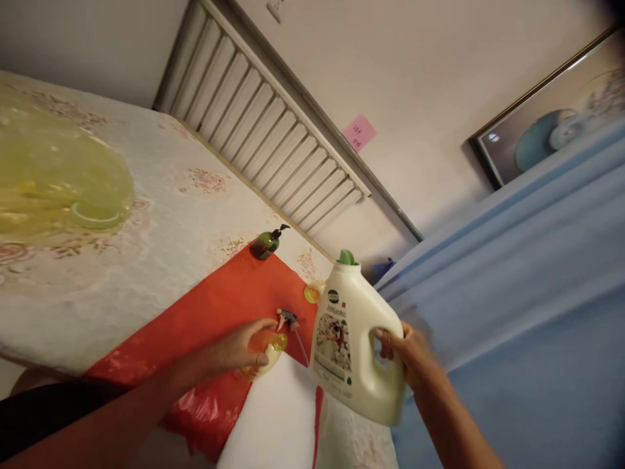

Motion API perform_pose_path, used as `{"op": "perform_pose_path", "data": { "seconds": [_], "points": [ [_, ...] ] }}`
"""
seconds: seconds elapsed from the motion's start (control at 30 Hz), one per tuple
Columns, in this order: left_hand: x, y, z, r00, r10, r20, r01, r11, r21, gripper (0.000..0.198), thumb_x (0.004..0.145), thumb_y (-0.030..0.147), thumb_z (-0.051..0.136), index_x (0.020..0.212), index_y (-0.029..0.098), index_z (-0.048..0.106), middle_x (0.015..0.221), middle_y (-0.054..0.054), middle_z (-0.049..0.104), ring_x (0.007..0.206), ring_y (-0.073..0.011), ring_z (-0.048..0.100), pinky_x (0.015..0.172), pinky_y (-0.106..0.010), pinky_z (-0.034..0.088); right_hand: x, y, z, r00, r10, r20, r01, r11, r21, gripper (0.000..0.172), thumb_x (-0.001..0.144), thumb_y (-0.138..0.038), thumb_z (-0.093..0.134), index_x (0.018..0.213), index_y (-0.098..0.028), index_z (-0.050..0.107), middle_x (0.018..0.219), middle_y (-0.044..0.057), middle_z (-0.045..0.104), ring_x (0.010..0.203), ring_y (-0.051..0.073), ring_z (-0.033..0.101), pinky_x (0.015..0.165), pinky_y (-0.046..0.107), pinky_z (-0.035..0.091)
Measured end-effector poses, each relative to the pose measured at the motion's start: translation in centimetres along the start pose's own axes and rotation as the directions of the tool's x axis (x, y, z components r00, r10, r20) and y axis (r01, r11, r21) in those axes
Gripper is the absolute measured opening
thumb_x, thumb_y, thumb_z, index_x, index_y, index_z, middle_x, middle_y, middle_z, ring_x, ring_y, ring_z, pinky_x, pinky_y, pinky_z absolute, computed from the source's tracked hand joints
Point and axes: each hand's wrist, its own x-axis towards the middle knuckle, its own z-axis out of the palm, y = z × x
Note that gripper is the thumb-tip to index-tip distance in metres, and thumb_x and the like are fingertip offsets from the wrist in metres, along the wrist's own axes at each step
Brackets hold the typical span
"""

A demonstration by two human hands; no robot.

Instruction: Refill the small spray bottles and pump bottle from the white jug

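Note:
My right hand [415, 358] is closed round the handle of a large cream detergent jug [364, 378], held up and slightly tilted. A green spout [347, 257] sits in its mouth, with no cap over it. My left hand [247, 348] is wrapped round a small see-through yellow bottle [273, 355], whose neck is uncovered. The liquid level inside cannot be made out. Just beyond the left fingers lies a grey and orange trigger spray head [288, 319] with its thin tube pointing toward the jug. Close behind the jug is a round translucent yellow piece [312, 292].
A red sheet [209, 312] covers part of the flowered tablecloth [176, 215]. On its far corner stands a dark green pump bottle [265, 245]. White material [280, 417] lies at the front, a yellow plastic bag [63, 169] at left. Blue curtain [527, 326] hangs right; a white radiator [263, 111] is behind.

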Motion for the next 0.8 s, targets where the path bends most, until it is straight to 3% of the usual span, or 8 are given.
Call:
{"op": "perform_pose_path", "data": {
  "seconds": [0.17, 0.37, 0.57, 0.8],
  "points": [
    [0.7, 0.1, -0.9, 0.998, 0.060, 0.030, -0.058, 0.996, -0.073, 0.059, 0.069, 0.041, 0.067, 0.124, 0.023, 0.054, 0.140, -0.008, 0.055, 0.134, -0.0303, 0.043, 0.108, -0.040, 0.037, -3.1, 2.7, -1.2, 0.989, 0.111, 0.094, -0.102, 0.991, -0.087, 0.042, 0.054, -0.049, 0.081, 0.065, -0.017, 0.056, 0.042, -0.005, 0.051, 0.042, 0.008, 0.039, 0.046, 0.022, 0.027],
    [1.5, -0.2, -1.0, 0.987, 0.102, 0.121, -0.091, 0.991, -0.094, 0.052, 0.070, 0.041, 0.069, 0.117, 0.022, 0.058, 0.127, -0.007, 0.063, 0.121, -0.0290, 0.053, 0.102, -0.037, 0.041, -5.9, 3.6, -2.0, 0.968, 0.134, 0.210, -0.098, 0.980, -0.173, 0.049, 0.058, -0.059, 0.077, 0.069, -0.015, 0.057, 0.044, -0.007, 0.045, 0.045, 0.006, 0.031, 0.047, 0.022, 0.021],
    [1.8, -0.3, -1.1, 0.979, 0.102, 0.178, -0.080, 0.989, -0.125, 0.052, 0.070, 0.044, 0.070, 0.116, 0.022, 0.059, 0.119, -0.006, 0.066, 0.114, -0.0283, 0.057, 0.095, -0.035, 0.044, -7.1, 3.7, -3.1, 0.920, 0.044, 0.389, 0.036, 0.980, -0.197, 0.052, 0.072, -0.067, 0.065, 0.070, -0.016, 0.058, 0.055, -0.003, 0.049, 0.053, 0.010, 0.038, 0.051, 0.023, 0.025],
    [2.1, -0.8, -1.1, 0.977, 0.086, 0.196, -0.059, 0.989, -0.138, 0.050, 0.070, 0.043, 0.072, 0.114, 0.022, 0.060, 0.118, -0.005, 0.068, 0.112, -0.0275, 0.059, 0.093, -0.033, 0.045, -7.4, 3.9, -3.4, 0.878, 0.079, 0.472, -0.007, 0.988, -0.153, 0.049, 0.083, -0.064, 0.056, 0.084, -0.015, 0.060, 0.059, -0.002, 0.052, 0.051, 0.010, 0.040, 0.052, 0.024, 0.025]
  ]
}}
